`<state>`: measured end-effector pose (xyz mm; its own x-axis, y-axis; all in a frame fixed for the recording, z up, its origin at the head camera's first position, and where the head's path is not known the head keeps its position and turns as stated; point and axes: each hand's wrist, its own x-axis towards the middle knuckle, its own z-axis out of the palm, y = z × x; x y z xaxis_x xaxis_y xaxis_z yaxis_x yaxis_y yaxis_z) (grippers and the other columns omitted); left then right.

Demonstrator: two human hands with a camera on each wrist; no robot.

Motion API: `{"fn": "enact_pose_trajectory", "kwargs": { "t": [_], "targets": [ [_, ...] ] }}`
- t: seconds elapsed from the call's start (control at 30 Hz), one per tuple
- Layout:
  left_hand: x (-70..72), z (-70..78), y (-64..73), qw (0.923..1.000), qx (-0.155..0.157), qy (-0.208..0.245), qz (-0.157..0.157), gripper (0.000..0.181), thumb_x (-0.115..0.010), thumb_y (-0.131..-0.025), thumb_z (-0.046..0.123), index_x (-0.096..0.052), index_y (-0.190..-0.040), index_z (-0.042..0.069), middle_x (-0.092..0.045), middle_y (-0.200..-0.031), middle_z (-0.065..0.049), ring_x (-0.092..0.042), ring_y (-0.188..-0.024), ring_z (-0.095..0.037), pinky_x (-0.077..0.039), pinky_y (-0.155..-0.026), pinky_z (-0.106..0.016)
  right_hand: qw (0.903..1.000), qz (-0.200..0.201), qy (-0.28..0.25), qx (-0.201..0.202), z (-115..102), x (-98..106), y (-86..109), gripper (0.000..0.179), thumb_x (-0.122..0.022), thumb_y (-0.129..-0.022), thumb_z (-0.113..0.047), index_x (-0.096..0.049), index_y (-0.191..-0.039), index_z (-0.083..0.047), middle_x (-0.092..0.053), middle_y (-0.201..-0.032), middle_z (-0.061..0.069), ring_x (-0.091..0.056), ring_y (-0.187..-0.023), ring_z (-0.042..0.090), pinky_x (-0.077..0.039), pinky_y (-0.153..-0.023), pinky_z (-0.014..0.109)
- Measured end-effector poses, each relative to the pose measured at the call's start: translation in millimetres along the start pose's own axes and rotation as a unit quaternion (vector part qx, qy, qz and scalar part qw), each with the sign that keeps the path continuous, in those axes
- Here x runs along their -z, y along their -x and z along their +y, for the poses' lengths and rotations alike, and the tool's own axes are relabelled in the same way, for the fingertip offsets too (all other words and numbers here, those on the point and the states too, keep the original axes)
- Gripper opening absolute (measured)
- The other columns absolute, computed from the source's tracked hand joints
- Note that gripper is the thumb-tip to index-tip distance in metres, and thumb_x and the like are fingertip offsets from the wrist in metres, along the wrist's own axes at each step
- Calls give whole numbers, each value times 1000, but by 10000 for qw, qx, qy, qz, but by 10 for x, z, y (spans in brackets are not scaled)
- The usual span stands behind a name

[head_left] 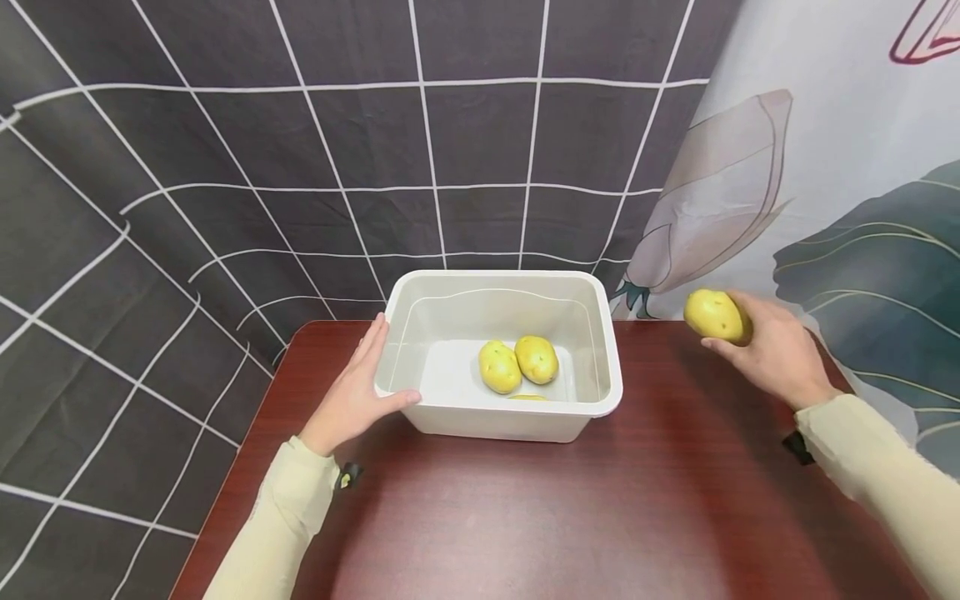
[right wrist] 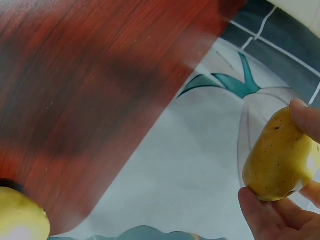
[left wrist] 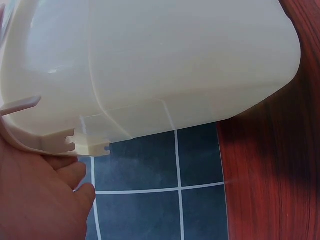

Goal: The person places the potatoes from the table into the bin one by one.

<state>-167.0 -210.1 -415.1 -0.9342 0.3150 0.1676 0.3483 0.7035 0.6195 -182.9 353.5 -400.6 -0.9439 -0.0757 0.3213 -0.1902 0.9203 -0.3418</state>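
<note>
A white plastic bin (head_left: pixel 495 422) stands on the table, its near rim toward me. Two yellow potatoes, one on the left (head_left: pixel 499 367) and one on the right (head_left: pixel 537 359), lie inside; a sliver of another (head_left: pixel 528 397) shows behind the near wall. My left hand (head_left: pixel 358 393) holds the bin's near left corner, thumb over the front rim; in the left wrist view its fingers (left wrist: pixel 75 175) curl under the rim. Off to the right, my right hand (head_left: pixel 780 350) grips a potato (head_left: pixel 712 315) between thumb and fingers, above the table's far right edge.
The table (head_left: pixel 540 508) is reddish-brown wood. Another potato (right wrist: pixel 20 215) sits near the table's edge in the right wrist view, hidden in the head view. A dark gridded cloth (head_left: pixel 480 133) hangs behind and left, a patterned pale curtain (head_left: pixel 750 208) at right.
</note>
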Motion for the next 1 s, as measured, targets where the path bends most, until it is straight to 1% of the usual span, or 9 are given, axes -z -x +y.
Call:
{"fn": "enact_pose_trajectory", "kwargs": {
  "t": [0.13, 0.23, 0.33, 0.57, 0.8, 1.0],
  "targets": [
    [-1, 8, -1, 10000, -7, 23, 13, 112, -83, -81, 42, -13, -162, 8, -6, -169, -2, -13, -153, -26, -26, -117, -56, 10000, 14, -13, 40, -65, 2, 16, 75, -86, -78, -21, -50, -139, 2, -54, -128, 30, -50, -109, 49, -40, -83, 66],
    [-5, 6, -3, 10000, -31, 26, 29, 112, -83, -81, 41, -14, -162, 8, -7, -169, -5, -13, -153, -26, -26, -116, -56, 9999, 47, -35, 115, -108, 7, 23, 76, -87, -77, -21, -51, -139, 2, -55, -129, 30, -50, -111, 49, -40, -85, 66],
    [-6, -2, -1, 10000, -30, 12, 28, 112, -83, -81, 43, -14, -162, 8, -7, -169, -5, -13, -153, -26, -26, -117, -56, 9998, 87, -25, 200, -149, 6, 28, 77, -88, -75, -21, -51, -139, 2, -56, -129, 31, -51, -113, 49, -40, -86, 66],
    [-3, -15, 8, 10000, 6, 11, -1, 113, -81, -81, 50, -12, -162, 10, -5, -169, 1, -13, -153, -26, -26, -116, -56, 9998, 33, 19, 191, -247, 4, 51, 79, -88, -76, -23, -50, -140, 2, -55, -126, 32, -51, -110, 51, -41, -84, 67],
    [-4, -19, 1, 10000, -41, -1, 13, 113, -81, -81, 48, -12, -162, 9, -7, -169, -4, -14, -153, -26, -27, -115, -58, 9997, 33, -53, 253, -363, 16, 53, 79, -88, -76, -24, -50, -141, 0, -56, -127, 31, -51, -110, 50, -41, -84, 66],
    [-3, -21, 5, 10000, -15, -14, -9, 113, -80, -82, 50, -12, -162, 9, -6, -169, -2, -12, -154, -25, -26, -116, -57, 9995, 63, -84, 313, -467, 30, 64, 80, -89, -75, -24, -50, -142, -1, -57, -126, 30, -51, -110, 48, -42, -84, 66]
  ]
}}
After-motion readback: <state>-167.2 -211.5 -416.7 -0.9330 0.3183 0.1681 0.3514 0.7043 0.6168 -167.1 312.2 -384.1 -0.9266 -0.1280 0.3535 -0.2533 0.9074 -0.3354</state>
